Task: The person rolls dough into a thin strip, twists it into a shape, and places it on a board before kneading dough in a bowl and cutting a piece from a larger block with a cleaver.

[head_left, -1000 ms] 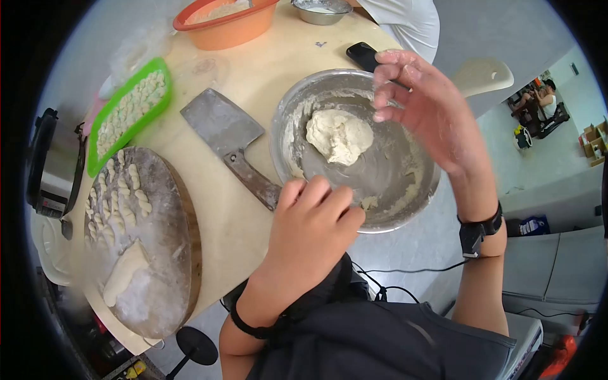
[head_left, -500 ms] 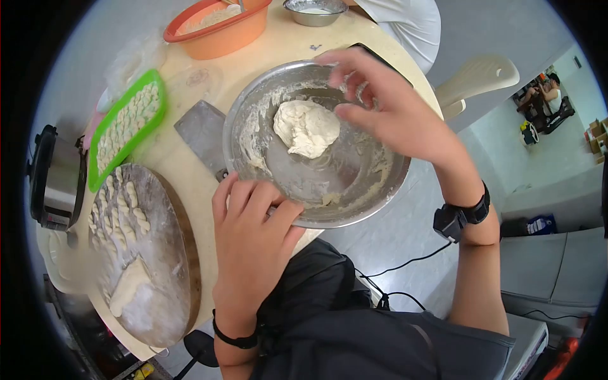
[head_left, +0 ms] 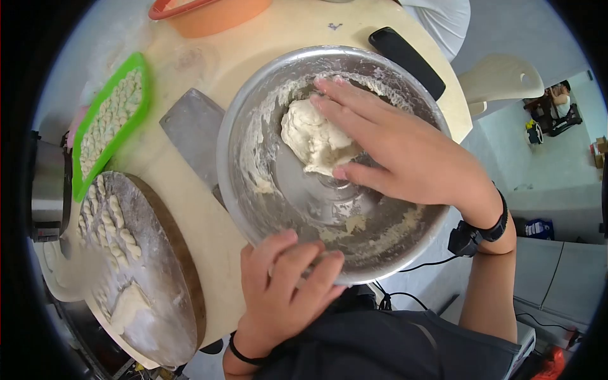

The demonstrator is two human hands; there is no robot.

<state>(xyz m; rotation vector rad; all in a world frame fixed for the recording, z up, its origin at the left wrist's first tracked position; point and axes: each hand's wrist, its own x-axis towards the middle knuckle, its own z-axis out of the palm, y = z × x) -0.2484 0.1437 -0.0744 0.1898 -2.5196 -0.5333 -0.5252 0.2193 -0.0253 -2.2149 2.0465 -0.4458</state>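
Observation:
A lump of pale dough (head_left: 308,136) sits in a large metal mixing bowl (head_left: 253,218) whose inner wall is smeared with flour and dough. My right hand (head_left: 402,152) reaches in from the right and lies over the dough's right side, fingers stretched out and touching it, thumb apart. At the bowl's near rim my left hand (head_left: 285,288) has its fingers hooked over the edge, gripping it. Part of the dough is hidden under my right hand.
A flat metal cleaver (head_left: 193,130) lies left of the bowl. Farther left are a floured round board (head_left: 168,316) with twisted dough pieces and a green tray (head_left: 143,95) full of them. A black phone-like object (head_left: 408,62) and an orange basin (head_left: 218,18) lie beyond. Another person's sleeve (head_left: 449,22) shows behind.
My right hand has come down from above the bowl's rim onto the dough. The bowl looks larger and closer, and my left hand has shifted along its near rim.

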